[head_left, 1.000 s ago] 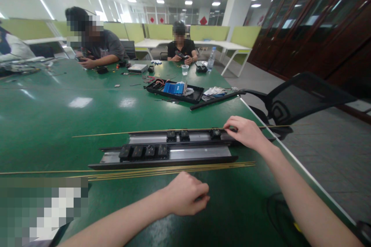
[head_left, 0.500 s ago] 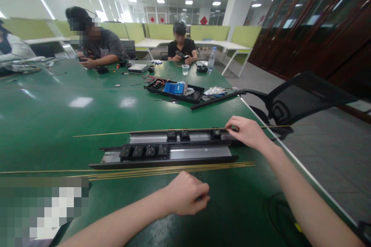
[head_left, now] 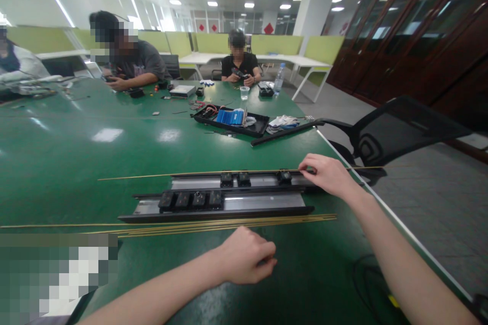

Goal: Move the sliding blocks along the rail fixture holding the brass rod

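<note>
My right hand (head_left: 327, 174) pinches a long thin brass-coloured rod (head_left: 145, 176) between thumb and fingertips. The rod runs along the back edge of the far rail (head_left: 261, 183), a metal channel with black sides, and sticks out past both ends. Three black blocks (head_left: 284, 177) sit in that channel. A second, nearer rail (head_left: 263, 201) holds several black blocks (head_left: 198, 200) side by side at its left half. My left hand (head_left: 249, 256) rests on the table with its fingers curled closed; nothing shows in it. Just beyond it lie several loose brass-coloured rods (head_left: 229, 224).
Farther back on the green table (head_left: 129, 157) stand a black tray (head_left: 259, 124) with blue items, white gloves (head_left: 282, 123) and a black strip (head_left: 284, 133). A plastic cup (head_left: 244, 93) and water bottle (head_left: 279, 78) are beyond. Other people sit around the table. An office chair (head_left: 400, 127) is at right.
The view shifts very slightly. Both hands, the rod and the rails otherwise stay as they were.
</note>
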Action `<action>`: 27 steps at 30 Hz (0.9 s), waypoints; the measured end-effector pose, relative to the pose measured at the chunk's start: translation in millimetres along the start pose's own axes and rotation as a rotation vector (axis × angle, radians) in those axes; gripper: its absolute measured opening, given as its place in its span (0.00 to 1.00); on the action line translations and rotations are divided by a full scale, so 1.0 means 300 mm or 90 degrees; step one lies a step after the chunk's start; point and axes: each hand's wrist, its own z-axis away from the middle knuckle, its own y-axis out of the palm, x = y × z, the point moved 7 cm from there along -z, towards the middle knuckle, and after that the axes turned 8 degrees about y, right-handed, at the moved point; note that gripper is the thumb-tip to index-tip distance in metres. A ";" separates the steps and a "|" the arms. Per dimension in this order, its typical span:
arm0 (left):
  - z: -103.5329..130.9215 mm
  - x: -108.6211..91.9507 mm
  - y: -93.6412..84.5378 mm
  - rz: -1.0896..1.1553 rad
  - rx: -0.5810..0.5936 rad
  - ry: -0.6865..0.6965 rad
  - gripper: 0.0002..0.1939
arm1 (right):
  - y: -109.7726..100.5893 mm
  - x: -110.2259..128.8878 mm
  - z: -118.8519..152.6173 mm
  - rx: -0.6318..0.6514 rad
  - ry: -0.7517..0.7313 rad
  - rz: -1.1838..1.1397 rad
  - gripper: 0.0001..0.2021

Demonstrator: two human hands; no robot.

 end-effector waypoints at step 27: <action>0.002 -0.002 0.004 -0.023 0.009 0.002 0.10 | 0.004 -0.037 0.004 -0.001 0.001 -0.005 0.05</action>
